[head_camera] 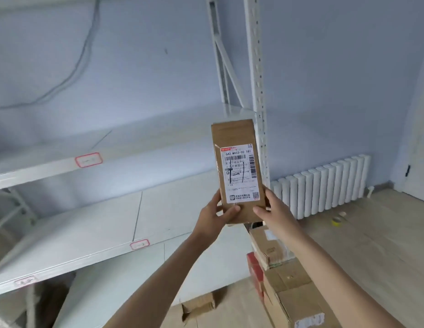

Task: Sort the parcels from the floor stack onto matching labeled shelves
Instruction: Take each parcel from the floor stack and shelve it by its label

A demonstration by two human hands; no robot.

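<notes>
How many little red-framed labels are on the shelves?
3. One label on the upper shelf edge, one on the middle shelf edge, one blurry at lower left. More may be out of view.

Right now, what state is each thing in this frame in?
Parcel: held upright in the air, label toward the camera.
Left hand: grips the parcel's lower left edge.
Right hand: grips its lower right edge.
Floor stack: boxes piled unevenly, still unsorted.
Shelves: bare where visible, red-bordered tags on front edges.
Tape roll: lying on the floor.
</notes>
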